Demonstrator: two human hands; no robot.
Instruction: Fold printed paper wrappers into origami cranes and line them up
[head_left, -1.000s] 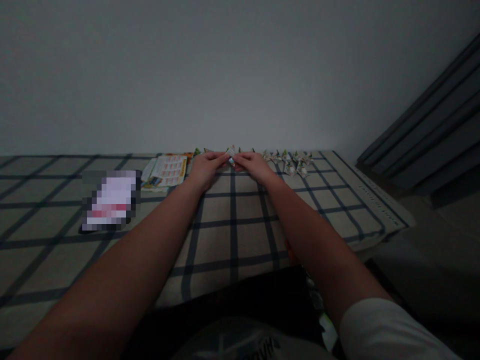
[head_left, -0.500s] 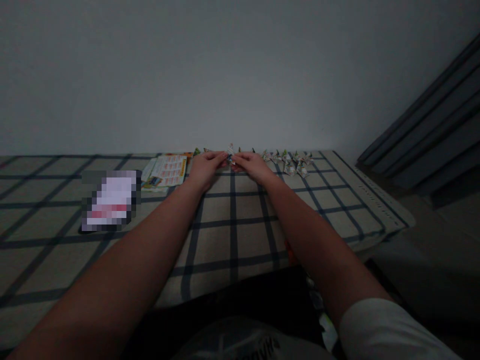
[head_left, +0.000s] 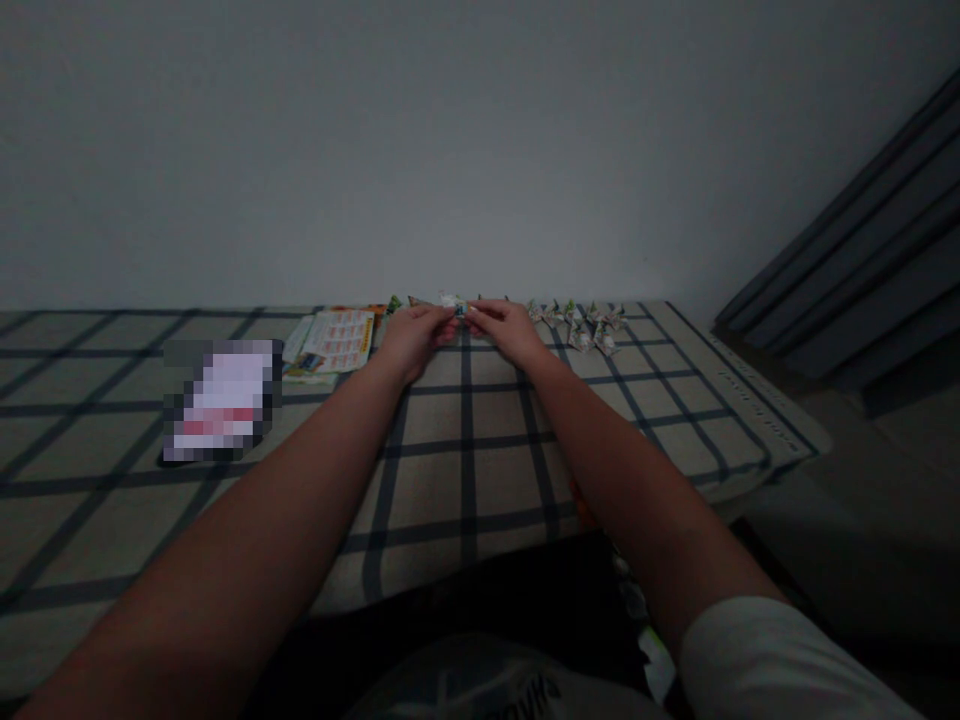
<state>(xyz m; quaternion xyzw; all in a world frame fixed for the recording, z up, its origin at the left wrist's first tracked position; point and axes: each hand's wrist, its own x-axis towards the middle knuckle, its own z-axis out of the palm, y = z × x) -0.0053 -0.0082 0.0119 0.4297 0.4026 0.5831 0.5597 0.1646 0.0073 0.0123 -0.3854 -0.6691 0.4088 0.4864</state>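
Observation:
Between my two hands is a small folded piece of printed paper, whitish with green and blue patches. My left hand pinches its left side with thumb and fingers. From the other side my right hand grips it, fingertips close to those of the left. Several folded paper figures with pointed tips stand to the right of my right hand, along the wall. More small folded pieces show behind my left hand, partly hidden by it.
Printed paper sheets lie stacked left of my left hand. Farther left rests a phone, its screen blurred out. A checked cloth covers the table, which meets a plain wall. A grey curtain hangs at the right.
The paper between my fingers has turned: its upright point has given way to a wider, flatter shape. My right fingers have shifted slightly. Everything else stays in place.

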